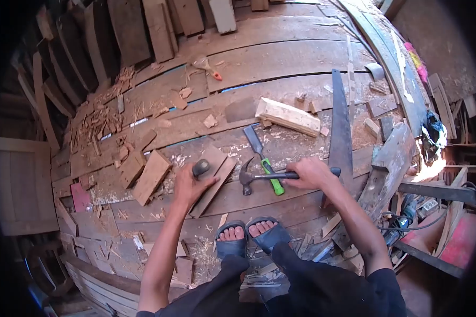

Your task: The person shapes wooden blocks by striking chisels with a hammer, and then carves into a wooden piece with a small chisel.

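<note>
My left hand [185,185] is closed around a short dark piece with a rounded end [200,168], whose kind I cannot make out. It is held over a wooden block [215,186] on the plank floor. My right hand [308,173] grips a claw hammer [269,176] by its dark handle, with the metal head pointing left. Beneath the hammer lies a chisel [254,140] with a green handle, its wide blade directed away from me. Left of my left hand rests another wood block [152,177].
A handsaw [340,124] is at the right, beside a pale timber piece [289,117]. A paintbrush [206,67] lies farther off. Shavings [98,121] litter the gapped floorboards, and boards [129,31] lean along the back. My sandalled feet [248,232] are close to the work.
</note>
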`<state>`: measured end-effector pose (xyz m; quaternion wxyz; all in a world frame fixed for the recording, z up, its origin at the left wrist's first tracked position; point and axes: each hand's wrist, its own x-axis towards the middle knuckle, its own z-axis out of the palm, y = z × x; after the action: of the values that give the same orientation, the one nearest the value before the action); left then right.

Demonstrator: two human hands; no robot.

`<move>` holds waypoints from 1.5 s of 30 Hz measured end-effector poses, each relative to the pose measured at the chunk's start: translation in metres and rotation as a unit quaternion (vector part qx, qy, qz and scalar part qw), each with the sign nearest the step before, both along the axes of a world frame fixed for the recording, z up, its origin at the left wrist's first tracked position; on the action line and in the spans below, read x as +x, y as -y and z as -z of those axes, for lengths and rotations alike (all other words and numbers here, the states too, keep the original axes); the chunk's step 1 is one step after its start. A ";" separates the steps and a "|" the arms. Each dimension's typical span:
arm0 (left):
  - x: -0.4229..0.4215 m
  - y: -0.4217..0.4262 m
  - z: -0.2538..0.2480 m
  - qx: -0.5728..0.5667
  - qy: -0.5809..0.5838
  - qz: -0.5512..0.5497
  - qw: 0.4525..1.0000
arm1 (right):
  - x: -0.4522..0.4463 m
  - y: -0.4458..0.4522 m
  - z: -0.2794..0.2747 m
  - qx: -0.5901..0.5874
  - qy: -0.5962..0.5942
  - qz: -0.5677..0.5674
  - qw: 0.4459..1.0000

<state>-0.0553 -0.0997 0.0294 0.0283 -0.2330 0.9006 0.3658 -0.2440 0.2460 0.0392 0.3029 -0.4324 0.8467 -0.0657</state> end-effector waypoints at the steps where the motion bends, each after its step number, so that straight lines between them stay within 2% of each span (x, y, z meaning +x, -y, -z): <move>1: -0.001 0.000 0.001 -0.033 0.014 0.000 0.999 | -0.001 0.001 0.000 -0.031 0.011 0.004 0.999; 5: -0.006 0.014 0.014 -0.033 0.003 0.001 0.999 | -0.008 0.017 -0.013 0.003 -0.026 -0.032 0.999; 8: -0.007 0.014 0.009 -0.008 -0.032 0.015 0.999 | -0.007 0.021 0.011 -0.009 -0.078 -0.010 0.997; 9: -0.006 0.013 0.007 -0.038 -0.031 0.014 0.999 | -0.007 0.026 0.008 0.027 -0.058 -0.003 0.998; 12: 0.000 0.010 -0.002 -0.029 -0.073 0.018 0.997 | 0.003 0.034 0.007 -0.086 -0.074 0.039 0.993; 13: 0.001 0.007 -0.003 0.004 -0.114 0.016 0.993 | 0.007 0.036 0.005 -0.130 -0.071 0.045 0.988; 15: 0.006 -0.002 -0.016 -0.011 -0.132 -0.014 0.991 | 0.013 0.047 -0.003 -0.218 -0.068 0.058 0.972; 21: 0.025 -0.044 -0.056 0.014 -0.216 -0.130 0.968 | 0.048 0.095 -0.062 -0.382 0.183 0.118 0.898; 24: 0.032 -0.060 -0.035 0.102 -0.371 -0.129 0.914 | 0.055 0.112 -0.064 -0.441 0.149 0.055 0.883; 25: 0.036 -0.067 -0.027 0.086 -0.385 -0.144 0.908 | 0.053 0.112 -0.067 -0.439 0.102 0.017 0.893; 29: 0.056 -0.073 -0.024 0.012 -0.293 -0.166 0.942 | 0.059 0.111 -0.059 -0.434 0.053 -0.020 0.899; 33: 0.053 -0.072 -0.029 0.063 -0.351 -0.156 0.921 | 0.074 0.109 -0.062 -0.404 0.037 -0.029 0.913; 37: 0.060 -0.066 -0.028 0.052 -0.360 -0.180 0.914 | 0.077 0.122 -0.065 -0.392 0.054 -0.022 0.918; 43: 0.051 -0.055 -0.055 -0.069 -0.349 -0.161 0.920 | 0.062 0.135 -0.086 -0.462 -0.020 -0.082 0.883; 45: 0.050 -0.056 -0.058 -0.098 -0.319 -0.160 0.929 | 0.056 0.137 -0.086 -0.432 -0.007 -0.072 0.899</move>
<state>-0.0057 -0.0436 0.0870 -0.3425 -0.2469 0.8442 0.3303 -0.1877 0.1085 0.1253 0.0848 -0.5808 0.7039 -0.4000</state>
